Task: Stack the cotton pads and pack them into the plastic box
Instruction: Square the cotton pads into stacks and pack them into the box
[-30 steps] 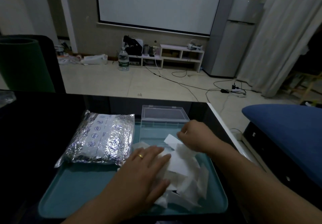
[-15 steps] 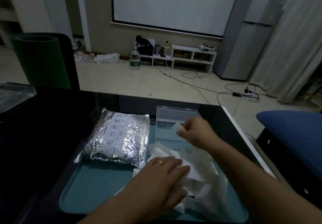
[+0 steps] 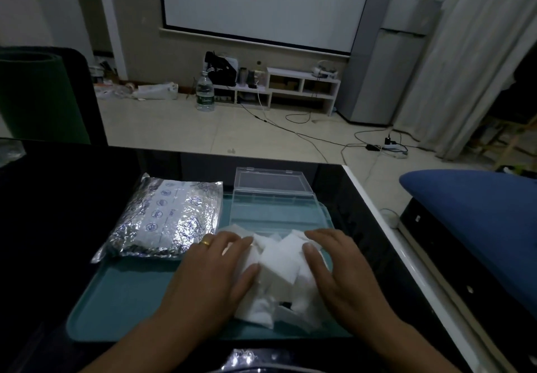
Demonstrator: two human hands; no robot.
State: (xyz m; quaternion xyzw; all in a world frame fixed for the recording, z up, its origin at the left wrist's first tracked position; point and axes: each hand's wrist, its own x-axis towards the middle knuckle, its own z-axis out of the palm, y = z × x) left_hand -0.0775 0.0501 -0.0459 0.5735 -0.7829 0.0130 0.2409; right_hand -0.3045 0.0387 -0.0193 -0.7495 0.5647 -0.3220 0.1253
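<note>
**Both hands flat on the loose cotton pads, box open behind them**

Head view: a teal tray sits on a dark, glossy table, and nearly everything of the task lies on it. A loose heap of white cotton pads is spread over the right half of the tray, the squares overlapping at odd angles — not yet a tidy stack.

The left hand rests on the left side of the heap, fingers straight and together, palm down; a gold ring shows on one finger. The right hand lies on the right side of the heap in the same way, fingers extended and flat. Neither hand curls round or pinches a pad — both simply press on the pile from either flank, with a strip of pads bare between them.

Just beyond the heap, at the far edge of the tray, stands the clear plastic box, its lid swung open and leaning back. No pads can be made out inside it.

To the left of the box and the pads, a crinkled silver foil bag lies flat, partly on the tray, its near corner just beside the left hand's ringed finger.

Behind the table, a water bottle stands on the tiled floor below a projector screen.
</note>
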